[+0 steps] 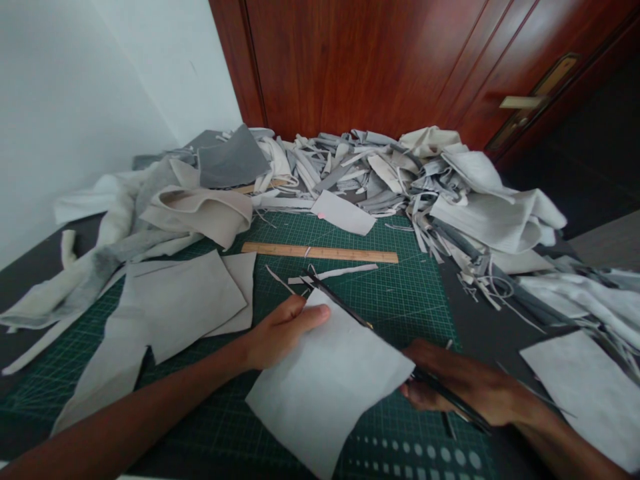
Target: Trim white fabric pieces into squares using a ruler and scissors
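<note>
My left hand (285,330) pinches a pale grey piece of fabric-like sheet (330,380) near its upper left edge, thumb on top. Black-handled scissors (340,303) lie along the upper edge of this sheet, tips pointing up and left. My right hand (445,380) is closed around the scissors' handles at the right; the sheet's corner hides part of them. Thin cut strips (345,271) lie just beyond the blade tips. Under both hands is a green cutting mat (420,313) with grid lines.
A wooden ruler (320,252) lies across the mat, with a small pale piece (345,213) behind it. Cut sheets (190,300) overlap at left; another sheet (585,387) lies at right. Heaped scraps (350,167) line the back, before a wooden door (370,67).
</note>
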Available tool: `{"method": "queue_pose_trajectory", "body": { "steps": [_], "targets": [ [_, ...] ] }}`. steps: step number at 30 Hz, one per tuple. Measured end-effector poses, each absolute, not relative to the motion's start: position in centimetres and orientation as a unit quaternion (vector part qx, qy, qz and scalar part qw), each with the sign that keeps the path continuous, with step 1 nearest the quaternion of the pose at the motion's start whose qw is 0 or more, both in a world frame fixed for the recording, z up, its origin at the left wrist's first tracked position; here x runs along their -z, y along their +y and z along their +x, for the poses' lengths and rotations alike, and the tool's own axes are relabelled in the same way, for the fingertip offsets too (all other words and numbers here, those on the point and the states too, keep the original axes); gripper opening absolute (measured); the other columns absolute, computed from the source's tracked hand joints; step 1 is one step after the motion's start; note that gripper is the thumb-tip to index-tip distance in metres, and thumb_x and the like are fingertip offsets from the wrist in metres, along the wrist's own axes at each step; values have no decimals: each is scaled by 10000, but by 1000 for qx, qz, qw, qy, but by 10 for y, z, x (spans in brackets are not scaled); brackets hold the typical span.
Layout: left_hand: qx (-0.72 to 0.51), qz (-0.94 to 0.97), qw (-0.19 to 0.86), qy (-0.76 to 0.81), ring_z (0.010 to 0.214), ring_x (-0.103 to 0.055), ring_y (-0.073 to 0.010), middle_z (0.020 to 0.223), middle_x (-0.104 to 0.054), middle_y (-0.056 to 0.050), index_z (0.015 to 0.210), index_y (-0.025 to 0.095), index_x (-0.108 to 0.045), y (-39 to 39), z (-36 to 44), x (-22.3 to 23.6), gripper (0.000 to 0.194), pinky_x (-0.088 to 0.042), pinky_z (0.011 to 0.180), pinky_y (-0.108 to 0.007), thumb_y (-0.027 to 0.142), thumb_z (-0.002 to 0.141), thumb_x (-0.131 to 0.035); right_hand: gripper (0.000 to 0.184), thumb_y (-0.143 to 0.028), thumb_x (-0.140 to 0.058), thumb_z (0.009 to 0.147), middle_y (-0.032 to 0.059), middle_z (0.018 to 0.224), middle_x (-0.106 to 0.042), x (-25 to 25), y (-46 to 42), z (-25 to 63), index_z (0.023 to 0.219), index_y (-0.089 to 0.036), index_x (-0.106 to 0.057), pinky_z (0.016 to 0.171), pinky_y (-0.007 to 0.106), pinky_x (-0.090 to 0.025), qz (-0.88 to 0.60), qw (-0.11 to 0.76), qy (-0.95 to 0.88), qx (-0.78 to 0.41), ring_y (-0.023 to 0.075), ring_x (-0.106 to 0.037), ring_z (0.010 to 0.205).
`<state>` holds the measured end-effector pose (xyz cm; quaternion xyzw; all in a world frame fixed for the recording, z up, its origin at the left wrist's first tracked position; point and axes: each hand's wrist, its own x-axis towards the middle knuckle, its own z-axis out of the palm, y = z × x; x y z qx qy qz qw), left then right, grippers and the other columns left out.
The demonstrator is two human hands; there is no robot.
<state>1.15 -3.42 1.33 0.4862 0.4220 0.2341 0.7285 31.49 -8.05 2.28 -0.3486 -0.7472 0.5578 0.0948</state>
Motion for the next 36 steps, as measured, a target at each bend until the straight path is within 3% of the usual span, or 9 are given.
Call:
{"method": "queue_pose_trajectory", "body": {
  "steps": [7,14,20,29,36],
  "targets": [
    [-257,491,705,442,523,-511,-119,606,-578,6,663,164,-601,-33,13,-13,470,-402,484,-227,601,812,-692,414,-547,-460,1040,46,867,-634,-25,-79,315,999,-188,-663,713,272,-502,-348,71,-805,-475,149,-563,769],
    [-253,505,697,441,508,-485,-104,593,-543,20,647,164,-572,-31,13,-11,478,-373,474,-212,605,797,-679,460,-558,-416,1054,80,940,-702,-26,-83,315,1083,-178,-673,766,292,-535,-366,51,-822,-433,176,-652,863],
    [-244,505,698,445,514,-486,-103,592,-547,14,633,161,-571,-30,13,-12,479,-374,489,-214,604,791,-660,423,-533,-437,1053,66,886,-704,-27,-84,313,1042,-198,-694,724,290,-540,-364,75,-827,-421,170,-655,790],
    [-249,502,692,455,506,-474,-101,585,-537,20,634,163,-569,-31,15,-12,463,-359,488,-218,592,783,-658,506,-571,-388,1056,81,893,-712,-23,-86,312,901,-195,-689,794,333,-531,-377,81,-809,-444,194,-653,846],
    [-245,508,684,463,513,-473,-108,586,-527,22,632,171,-563,-30,14,-11,456,-355,489,-226,591,781,-656,541,-581,-350,1064,49,783,-668,-23,-82,310,841,-201,-665,779,323,-497,-364,78,-806,-461,182,-630,797]
  ]
}}
